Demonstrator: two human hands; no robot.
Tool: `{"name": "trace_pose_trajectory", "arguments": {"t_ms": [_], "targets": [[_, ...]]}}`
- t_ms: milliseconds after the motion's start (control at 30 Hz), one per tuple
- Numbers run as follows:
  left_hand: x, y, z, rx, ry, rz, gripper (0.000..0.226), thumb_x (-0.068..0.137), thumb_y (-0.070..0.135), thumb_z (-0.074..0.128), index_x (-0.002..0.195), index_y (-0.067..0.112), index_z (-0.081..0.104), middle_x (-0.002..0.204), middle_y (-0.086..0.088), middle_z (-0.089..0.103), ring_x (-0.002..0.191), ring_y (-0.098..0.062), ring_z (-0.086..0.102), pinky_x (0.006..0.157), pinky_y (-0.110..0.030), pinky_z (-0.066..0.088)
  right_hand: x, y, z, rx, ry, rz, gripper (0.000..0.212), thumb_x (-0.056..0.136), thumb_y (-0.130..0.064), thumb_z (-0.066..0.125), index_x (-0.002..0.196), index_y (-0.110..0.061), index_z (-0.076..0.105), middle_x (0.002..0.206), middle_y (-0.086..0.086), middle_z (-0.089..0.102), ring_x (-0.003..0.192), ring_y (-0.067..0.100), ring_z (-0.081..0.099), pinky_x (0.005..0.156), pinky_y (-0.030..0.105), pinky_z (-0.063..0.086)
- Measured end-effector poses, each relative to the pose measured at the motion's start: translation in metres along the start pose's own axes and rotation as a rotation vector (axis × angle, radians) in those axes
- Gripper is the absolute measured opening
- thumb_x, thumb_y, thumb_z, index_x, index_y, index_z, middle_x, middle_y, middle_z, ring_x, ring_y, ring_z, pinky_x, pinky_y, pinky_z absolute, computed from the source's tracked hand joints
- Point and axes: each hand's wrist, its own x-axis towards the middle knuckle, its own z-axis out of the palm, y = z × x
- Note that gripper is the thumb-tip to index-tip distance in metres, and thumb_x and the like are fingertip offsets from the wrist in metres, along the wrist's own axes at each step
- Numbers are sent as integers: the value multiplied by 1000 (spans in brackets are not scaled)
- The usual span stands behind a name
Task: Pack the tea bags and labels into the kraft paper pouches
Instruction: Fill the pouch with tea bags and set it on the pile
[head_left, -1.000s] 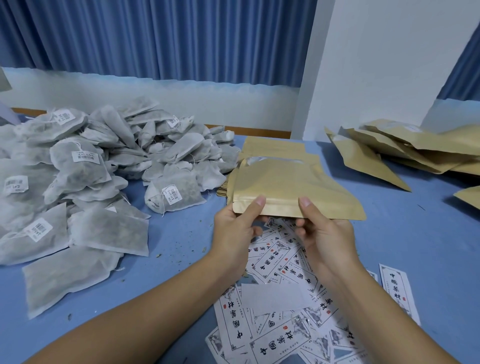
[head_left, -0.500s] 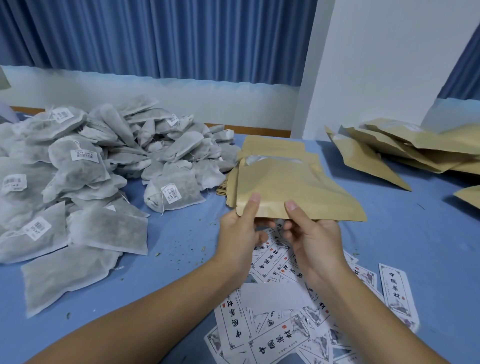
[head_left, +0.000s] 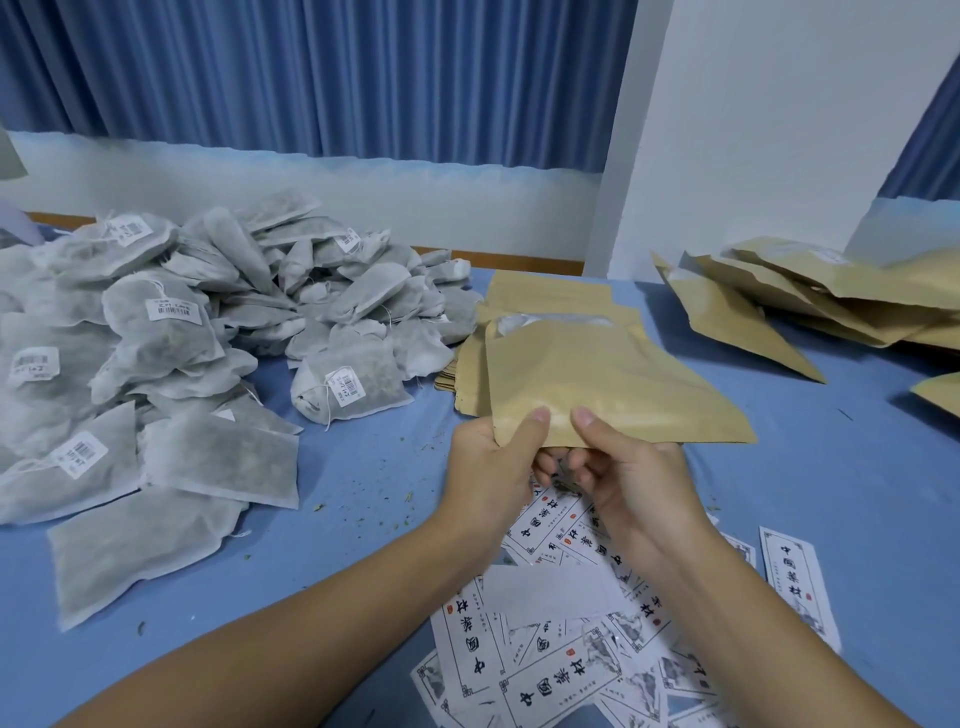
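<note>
Both hands hold one kraft paper pouch (head_left: 608, 384) above the blue table, flat side toward me. My left hand (head_left: 493, 462) pinches its near edge with the thumb on top. My right hand (head_left: 623, 467) pinches the same edge just to the right, thumb on top. A big heap of grey tea bags (head_left: 171, 338) with barcode tags fills the left of the table. Printed labels (head_left: 566, 644) lie scattered under my forearms. A stack of flat pouches (head_left: 545, 301) lies behind the held one.
More kraft pouches (head_left: 810, 296) lie piled at the far right. One label (head_left: 797, 582) lies apart at the right. Tea crumbs dot the blue table (head_left: 374, 499). A white pillar (head_left: 769, 130) and blue curtains (head_left: 311, 73) stand behind.
My thumbs have moved closer together on the pouch's near edge. The pouch has stayed at about the same spot.
</note>
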Motion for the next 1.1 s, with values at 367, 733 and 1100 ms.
{"name": "trace_pose_trajectory", "arguments": {"t_ms": [367,733,1100], "targets": [[11,-4,3,-439,-127,-217,41,93,-8,56,129,13,56,120,-14,70,107,-28,70,92,-44,56,16,-16,-25,248,214,12,28,99,11,43,117,-1,61,112,16,73,91,26,75,67,33,61],[39,14,51,-635,-307,-204,46,95,-13,45,133,11,55,126,-18,67,115,-34,66,91,-46,57,17,-54,-45,420,166,-214,35,99,12,43,118,-10,62,113,10,74,105,26,72,82,40,61],[186,14,178,795,-269,116,53,104,30,47,148,2,38,153,-18,42,138,-32,44,110,-37,36,172,-127,-114,-67,436,-145,10,100,-16,58,94,-9,55,76,5,50,64,15,48,58,21,45]]}}
